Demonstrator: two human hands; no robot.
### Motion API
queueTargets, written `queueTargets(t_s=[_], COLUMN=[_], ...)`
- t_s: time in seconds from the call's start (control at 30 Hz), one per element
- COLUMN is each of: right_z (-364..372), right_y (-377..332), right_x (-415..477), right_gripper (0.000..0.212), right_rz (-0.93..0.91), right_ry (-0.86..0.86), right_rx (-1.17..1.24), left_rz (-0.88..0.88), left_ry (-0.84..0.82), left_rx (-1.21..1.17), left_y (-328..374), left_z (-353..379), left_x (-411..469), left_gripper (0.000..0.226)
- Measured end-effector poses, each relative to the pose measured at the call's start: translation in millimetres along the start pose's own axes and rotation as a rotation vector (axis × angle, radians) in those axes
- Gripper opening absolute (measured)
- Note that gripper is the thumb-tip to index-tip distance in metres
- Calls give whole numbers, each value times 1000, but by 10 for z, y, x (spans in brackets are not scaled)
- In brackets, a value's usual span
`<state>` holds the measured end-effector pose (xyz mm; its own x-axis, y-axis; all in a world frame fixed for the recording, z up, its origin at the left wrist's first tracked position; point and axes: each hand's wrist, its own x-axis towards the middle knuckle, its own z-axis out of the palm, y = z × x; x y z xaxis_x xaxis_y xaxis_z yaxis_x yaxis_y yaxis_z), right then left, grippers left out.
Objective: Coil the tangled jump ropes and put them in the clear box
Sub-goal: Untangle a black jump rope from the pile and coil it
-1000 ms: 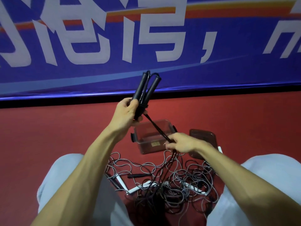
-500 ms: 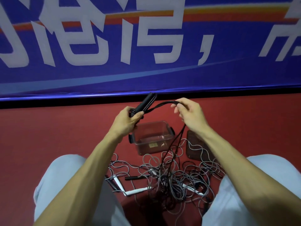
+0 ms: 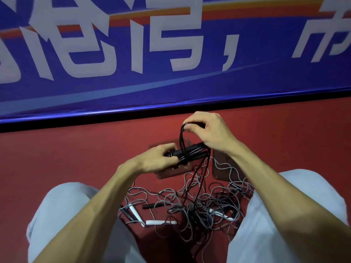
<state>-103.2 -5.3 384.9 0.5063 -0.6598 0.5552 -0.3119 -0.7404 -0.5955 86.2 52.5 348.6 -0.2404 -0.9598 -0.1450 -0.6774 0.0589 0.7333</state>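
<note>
Grey and black jump ropes (image 3: 190, 211) lie tangled on the red floor (image 3: 76, 158) at 6 o'clock. Above, the left hand (image 3: 157, 160) grips black handles (image 3: 191, 151); the right hand (image 3: 207, 130) pinches a cord loop (image 3: 181, 137) around them — trailing strands may snag in the pile, loosening the wraps. The clear box (image 3: 169, 174) sits just beyond.

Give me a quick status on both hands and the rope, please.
Left hand grips black handles. Right hand pinches black rope loop above them. Few turns on; tail down in floor tangle. Clear box half hidden behind hands.
</note>
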Motion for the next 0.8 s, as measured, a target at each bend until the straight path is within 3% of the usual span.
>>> queueTargets(t_s=[0.1, 0.2, 0.3, 0.4, 0.5, 0.6, 0.7, 0.8], right_z=[-26, -39, -53, -51, -73, -183, -267, -284], right_y=[37, -52, -170, -220, -122, 41, 115, 155], right_x=[16, 13, -12, -38, -14, 5, -7, 7], right_gripper=[8, 17, 12, 7, 6, 1, 8, 9], right_rz=[75, 70, 44, 33, 76, 177, 241, 282], right_ry=[9, -69, -208, -320, -207, -83, -87, -117], right_rx=[55, 141, 165, 128, 43, -69, -55, 33], left_rz=[-2, 59, 68, 79, 122, 140, 153, 150], left_ry=[-31, 65, 202, 247, 193, 174, 136, 36], left_rx=[-142, -124, 24, 205, 206, 212, 186, 8], left_y=[51, 73, 61, 76, 100, 60, 21, 37], left_z=[76, 126, 119, 157, 174, 85, -2, -53], left_x=[-33, -41, -14, 0, -35, -51, -62, -96], left_gripper=[41, 46, 29, 30, 21, 44, 36, 31])
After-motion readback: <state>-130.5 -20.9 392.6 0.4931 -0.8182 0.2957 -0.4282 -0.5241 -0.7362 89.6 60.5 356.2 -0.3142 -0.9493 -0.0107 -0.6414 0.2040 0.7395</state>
